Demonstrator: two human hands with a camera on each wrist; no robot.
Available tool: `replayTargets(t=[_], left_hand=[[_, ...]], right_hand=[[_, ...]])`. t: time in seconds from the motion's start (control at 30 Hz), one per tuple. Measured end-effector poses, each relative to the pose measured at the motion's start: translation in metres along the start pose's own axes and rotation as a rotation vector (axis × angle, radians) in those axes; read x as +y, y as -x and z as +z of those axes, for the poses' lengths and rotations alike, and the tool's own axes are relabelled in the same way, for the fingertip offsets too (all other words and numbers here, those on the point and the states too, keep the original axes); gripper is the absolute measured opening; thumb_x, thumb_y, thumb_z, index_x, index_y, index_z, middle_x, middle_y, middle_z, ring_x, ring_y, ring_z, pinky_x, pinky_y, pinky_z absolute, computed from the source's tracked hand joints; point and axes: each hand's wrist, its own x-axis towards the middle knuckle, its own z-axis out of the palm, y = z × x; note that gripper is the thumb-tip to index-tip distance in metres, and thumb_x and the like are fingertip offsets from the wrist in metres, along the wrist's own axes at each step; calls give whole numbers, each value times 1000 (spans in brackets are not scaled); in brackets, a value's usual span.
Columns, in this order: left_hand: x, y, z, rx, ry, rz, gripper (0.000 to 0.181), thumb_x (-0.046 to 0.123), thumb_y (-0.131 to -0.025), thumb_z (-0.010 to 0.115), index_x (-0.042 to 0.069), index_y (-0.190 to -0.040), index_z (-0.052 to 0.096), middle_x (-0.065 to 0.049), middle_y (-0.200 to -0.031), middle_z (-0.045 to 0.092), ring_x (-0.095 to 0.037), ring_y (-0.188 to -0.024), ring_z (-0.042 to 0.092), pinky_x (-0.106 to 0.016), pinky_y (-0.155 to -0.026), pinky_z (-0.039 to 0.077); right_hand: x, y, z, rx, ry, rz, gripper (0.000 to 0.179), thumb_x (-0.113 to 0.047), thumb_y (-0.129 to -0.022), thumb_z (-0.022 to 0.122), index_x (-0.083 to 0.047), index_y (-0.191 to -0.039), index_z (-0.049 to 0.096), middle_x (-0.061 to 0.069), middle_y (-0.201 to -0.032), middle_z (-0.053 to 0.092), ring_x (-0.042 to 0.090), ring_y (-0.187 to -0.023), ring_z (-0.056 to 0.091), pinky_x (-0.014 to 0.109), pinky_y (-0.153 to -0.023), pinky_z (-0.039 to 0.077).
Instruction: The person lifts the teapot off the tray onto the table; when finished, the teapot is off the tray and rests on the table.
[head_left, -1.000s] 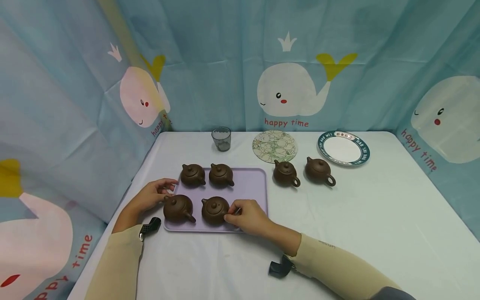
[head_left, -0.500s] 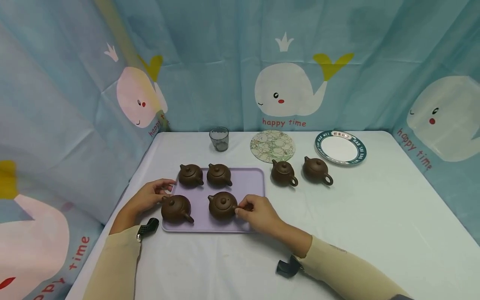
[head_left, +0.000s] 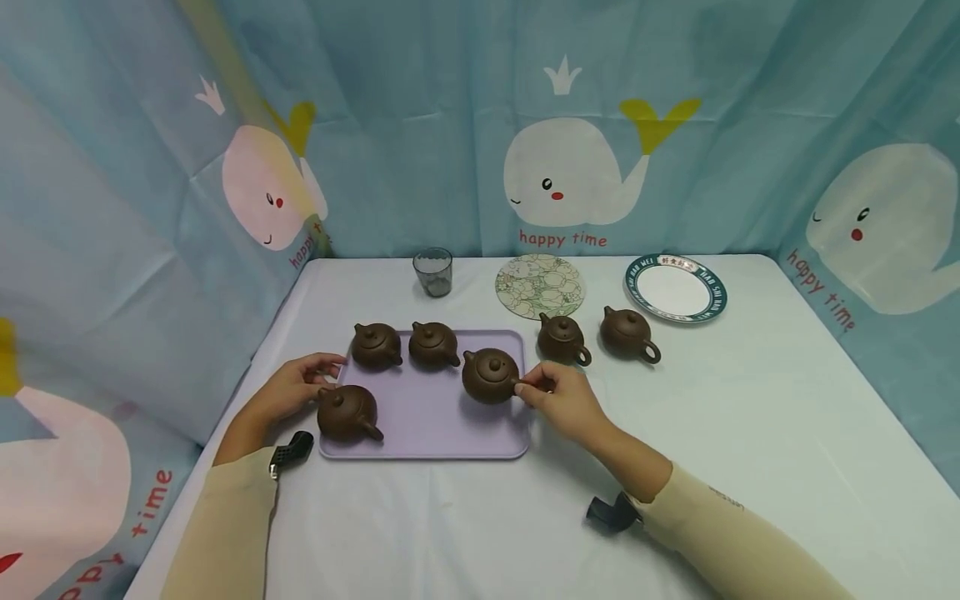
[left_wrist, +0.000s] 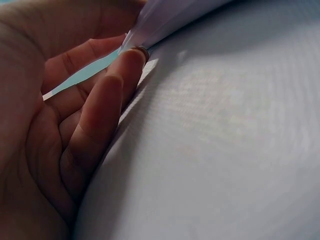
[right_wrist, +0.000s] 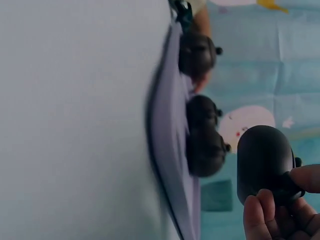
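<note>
One teapot [head_left: 491,377] hangs above the tray [head_left: 420,421], left of the right hand [head_left: 566,402] pinching its handle [right_wrist: 287,187].

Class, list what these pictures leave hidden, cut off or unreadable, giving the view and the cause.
Held teapot, handle: head view, mostly covered by the right hand.
Its inside: head view, covered by the lid.
Purple tray: left wrist view, mostly cut off by the top edge.
Sleeve lettering: head view, too small to read surely.
</note>
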Motion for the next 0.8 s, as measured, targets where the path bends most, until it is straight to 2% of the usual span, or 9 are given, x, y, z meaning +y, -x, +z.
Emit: replayTargets(t=[0.2, 0.37, 0.6, 0.8], left_hand=[[-1, -1, -1, -1, -11, -4, 51, -5, -85, 62, -2, -135, 52, -21, -113, 55, -25, -82, 57, -26, -67, 49], [0, 0, -1, -5, -11, -10, 51, -4, -85, 63, -2, -134, 52, -21, -114, 55, -25, -83, 56, -26, -67, 49], [1, 0, -1, 1, -22, -4, 51, -3, -84, 63, -2, -134, 52, -21, -113, 56, -24, -82, 56, -27, -67, 49], [-1, -1, 0, 2, -20, 17, 50, -4, -84, 63, -3, -133, 53, -21, -112, 57, -22, -81, 57, -27, -66, 49]], right_hand=[[-4, -7, -31, 41, 4, 25, 9, -14, -87, 71, -5, -88, 67, 4, -76, 66, 20, -73, 62, 35, -66, 49], [-3, -9, -58, 75, 37, 28, 13, -14, -89, 70, -2, -91, 67, 14, -82, 69, 21, -75, 65, 33, -69, 51], [0, -8, -98, 73, 100, 84, 18, -15, -92, 66, 2, -98, 65, 15, -92, 67, 24, -79, 67, 46, -78, 52], [6, 1, -135, 126, 169, 108, 25, -21, -94, 64, 3, -100, 63, 19, -95, 66, 21, -81, 66, 30, -73, 53]])
